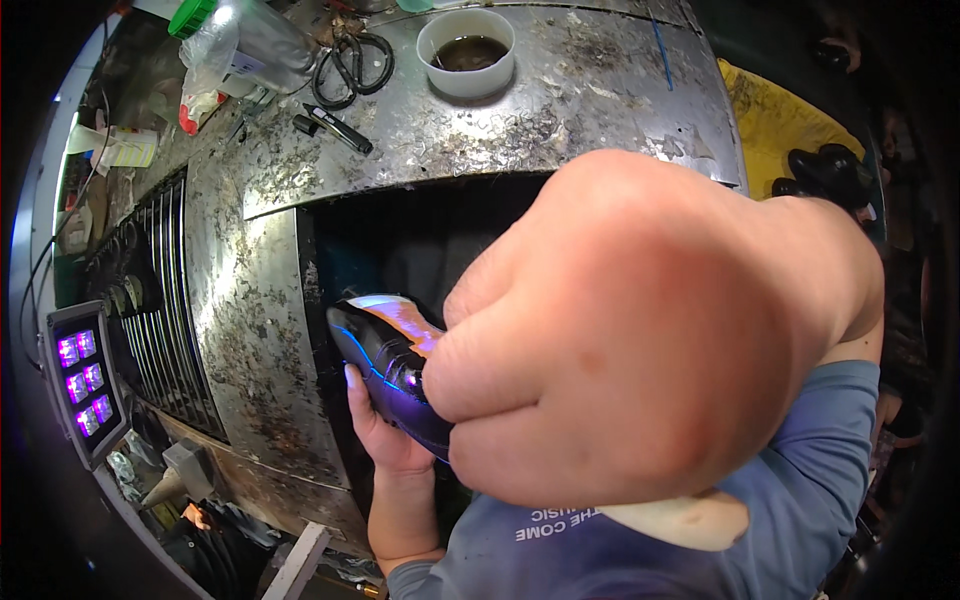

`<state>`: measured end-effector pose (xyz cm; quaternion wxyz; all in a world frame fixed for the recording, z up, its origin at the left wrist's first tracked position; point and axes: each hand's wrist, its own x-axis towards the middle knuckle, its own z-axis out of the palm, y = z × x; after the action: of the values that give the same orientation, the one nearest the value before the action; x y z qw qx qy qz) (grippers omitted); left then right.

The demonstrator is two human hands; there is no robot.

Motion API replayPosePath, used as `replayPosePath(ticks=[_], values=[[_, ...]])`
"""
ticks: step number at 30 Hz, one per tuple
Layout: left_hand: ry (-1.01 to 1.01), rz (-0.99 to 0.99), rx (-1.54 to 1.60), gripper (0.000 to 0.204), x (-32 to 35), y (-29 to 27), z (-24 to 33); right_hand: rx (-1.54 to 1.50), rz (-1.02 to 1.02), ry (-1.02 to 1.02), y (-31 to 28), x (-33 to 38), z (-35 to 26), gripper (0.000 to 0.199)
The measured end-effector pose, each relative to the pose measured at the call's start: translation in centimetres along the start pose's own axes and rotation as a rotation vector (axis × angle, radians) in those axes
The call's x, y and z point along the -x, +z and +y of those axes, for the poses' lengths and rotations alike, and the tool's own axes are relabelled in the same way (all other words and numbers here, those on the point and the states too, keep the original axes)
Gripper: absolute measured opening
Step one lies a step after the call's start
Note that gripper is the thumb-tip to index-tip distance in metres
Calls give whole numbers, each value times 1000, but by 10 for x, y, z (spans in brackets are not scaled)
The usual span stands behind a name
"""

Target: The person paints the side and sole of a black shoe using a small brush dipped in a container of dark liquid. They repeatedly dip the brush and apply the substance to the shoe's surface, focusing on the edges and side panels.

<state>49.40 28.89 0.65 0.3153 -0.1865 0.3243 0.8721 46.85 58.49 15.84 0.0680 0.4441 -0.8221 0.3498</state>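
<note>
We've got the dark glossy shell (385,365), mouse-shaped with a blue-purple sheen, held over the dark opening in the worn metal bench (560,110). Its long axis runs roughly 11 to 5 o'clock, nose toward 11. Our left hand (385,435) cups it from below at 6 o'clock, fingers curled up round the left edge, one nail showing at 9, so that hand is clamped on it. Our right hand (640,330) is very close to the camera and fills the 3 o'clock side; its fingers look curled together against the shell's rear end, probably gripping it, but the contact is hidden behind the knuckles. Shell lies at 9 o'clock from the right fingers. Well apart at 12: white cup of dark liquid (466,50), scissors (352,66), a black pen (338,128).
</note>
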Motion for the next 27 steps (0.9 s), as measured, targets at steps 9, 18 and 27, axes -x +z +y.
replayPosePath(ticks=[9, 18, 27], values=[[-231, -63, 338, 62, -8, -23, -17, -157, 365, -45, 1, 1, 2, 11], [-512, -167, 610, 60, -5, -16, -48, 486, 387, 709, -26, 33, 135, 19], [-548, -222, 812, 55, -6, -10, -53, 577, 431, 731, -16, 22, 161, 21]])
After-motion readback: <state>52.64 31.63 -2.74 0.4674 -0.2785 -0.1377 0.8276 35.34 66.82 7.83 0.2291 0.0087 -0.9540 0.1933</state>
